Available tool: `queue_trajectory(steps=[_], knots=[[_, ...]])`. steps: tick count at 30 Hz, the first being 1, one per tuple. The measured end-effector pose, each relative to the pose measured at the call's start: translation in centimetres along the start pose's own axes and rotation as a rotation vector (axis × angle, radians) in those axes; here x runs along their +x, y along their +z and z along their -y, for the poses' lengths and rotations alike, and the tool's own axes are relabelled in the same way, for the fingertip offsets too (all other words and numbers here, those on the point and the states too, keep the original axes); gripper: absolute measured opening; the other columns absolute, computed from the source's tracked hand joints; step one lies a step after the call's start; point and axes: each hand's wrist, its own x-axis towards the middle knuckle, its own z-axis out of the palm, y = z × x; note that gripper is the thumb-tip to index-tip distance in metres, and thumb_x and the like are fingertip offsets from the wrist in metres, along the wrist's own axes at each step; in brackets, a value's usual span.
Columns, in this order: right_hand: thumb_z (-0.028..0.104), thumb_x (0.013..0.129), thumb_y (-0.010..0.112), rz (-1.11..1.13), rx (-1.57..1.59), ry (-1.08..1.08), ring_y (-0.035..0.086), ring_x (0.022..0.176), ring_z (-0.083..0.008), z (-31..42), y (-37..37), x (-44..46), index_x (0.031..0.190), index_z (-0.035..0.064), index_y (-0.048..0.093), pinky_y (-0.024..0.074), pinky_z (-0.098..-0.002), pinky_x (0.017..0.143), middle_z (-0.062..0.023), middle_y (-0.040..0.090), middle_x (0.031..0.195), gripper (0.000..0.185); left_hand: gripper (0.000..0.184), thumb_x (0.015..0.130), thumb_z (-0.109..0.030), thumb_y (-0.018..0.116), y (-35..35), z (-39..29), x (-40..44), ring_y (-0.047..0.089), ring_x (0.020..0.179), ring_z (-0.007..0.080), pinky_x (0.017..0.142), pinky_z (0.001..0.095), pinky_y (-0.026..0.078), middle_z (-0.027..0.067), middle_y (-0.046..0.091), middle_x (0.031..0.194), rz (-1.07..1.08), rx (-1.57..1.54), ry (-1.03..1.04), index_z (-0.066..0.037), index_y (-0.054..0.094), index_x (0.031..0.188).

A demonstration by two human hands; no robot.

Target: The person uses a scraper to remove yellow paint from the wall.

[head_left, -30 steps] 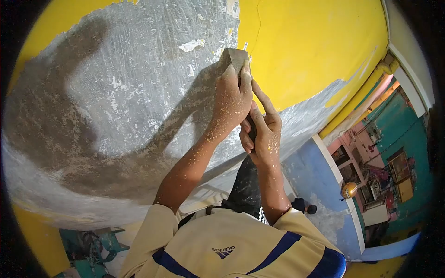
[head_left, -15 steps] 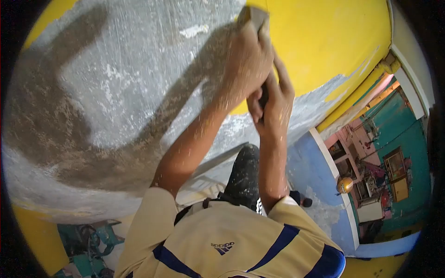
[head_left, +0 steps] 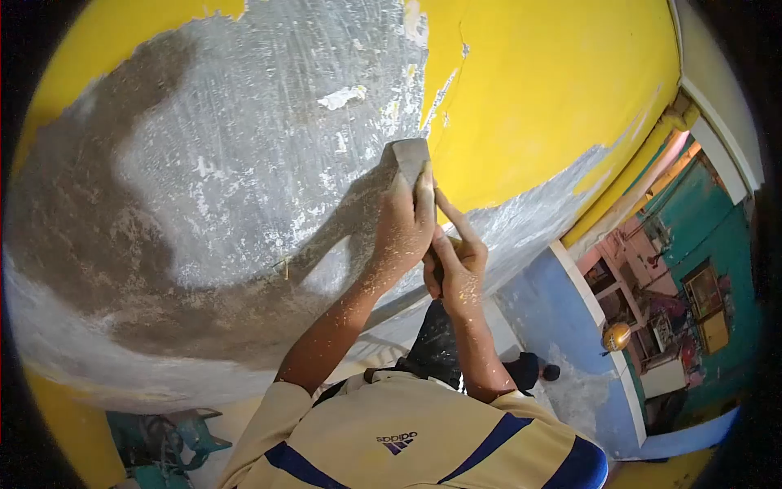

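Note:
A scraper with a flat grey blade (head_left: 411, 153) is held in both of my hands, its blade edge at the border between the yellow paint (head_left: 554, 106) and the bared grey wall (head_left: 244, 122). My left hand (head_left: 401, 224) is closed near the blade, its fingers lying along it. Lower down, my right hand (head_left: 460, 269) wraps around the dark handle, with one finger pointing up towards the blade. Paint flecks dot both forearms. A jagged strip of loosened paint (head_left: 440, 98) runs above the blade.
To the right is a blue lower wall (head_left: 546, 301) with a pale ledge, and an opening onto a cluttered teal room (head_left: 709, 244). An orange round object (head_left: 617, 337) sits by the ledge. Green items (head_left: 167, 444) lie at lower left.
Both hands have come down along the wall with the scraper, towards my body. More of the paint edge above the blade now shows. The grip looks the same.

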Motion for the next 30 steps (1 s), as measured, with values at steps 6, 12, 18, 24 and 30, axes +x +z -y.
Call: queue_trajectory(steps=[6,12,18,24,30], knots=[[0.011,0.105,0.054,0.005,-0.023,-0.018,0.039,0.039,-0.0029,-0.3,0.6,0.4,0.149,0.0028,0.047,0.0269,-0.0211,0.036,0.0001,0.054,0.059,0.045,0.038,0.106,-0.026,0.048,0.1,1.5,0.6,0.064,0.061,0.0291,0.055,0.0402,0.046,0.0197,0.061,0.067,-0.089,-0.039,0.189,0.01,0.059,0.104],[0.011,0.105,0.054,0.029,0.072,0.022,0.039,0.039,-0.0036,1.9,1.3,0.8,0.149,0.003,0.046,0.0272,-0.0219,0.036,-0.0005,0.052,0.058,0.046,0.039,0.106,-0.028,0.048,-0.3,-0.3,2.2,0.063,0.067,0.0283,0.06,0.0387,0.047,0.0194,0.061,0.073,-0.101,-0.001,0.27,0.01,0.057,0.099],[0.012,0.105,0.054,0.003,0.128,-0.002,0.036,0.038,-0.0049,2.6,1.6,1.7,0.149,0.0041,0.046,0.026,-0.0228,0.036,0.0005,0.049,0.056,0.046,0.041,0.105,-0.029,0.049,-0.7,-3.5,2.5,0.061,0.074,0.0192,0.066,0.0365,0.048,0.0163,0.064,0.082,-0.054,0.092,0.08,0.011,0.057,0.097],[0.011,0.105,0.054,0.037,0.127,0.013,0.037,0.04,-0.0044,2.8,0.8,1.3,0.148,0.0048,0.048,0.0266,-0.0222,0.036,0.0028,0.048,0.057,0.044,0.043,0.105,-0.031,0.05,0.1,-2.5,2.3,0.06,0.074,0.0204,0.069,0.0371,0.049,0.0164,0.064,0.08,-0.1,0.047,0.127,0.012,0.057,0.1],[0.013,0.105,0.054,0.021,0.044,0.048,0.038,0.041,-0.0026,1.3,0.1,0.7,0.148,0.0056,0.049,0.0278,-0.0208,0.038,0.0028,0.051,0.057,0.044,0.042,0.105,-0.03,0.05,0.6,-0.4,0.7,0.061,0.08,0.02,0.072,0.0362,0.049,0.017,0.066,0.088,-0.114,0.069,0.003,0.011,0.059,0.107]])
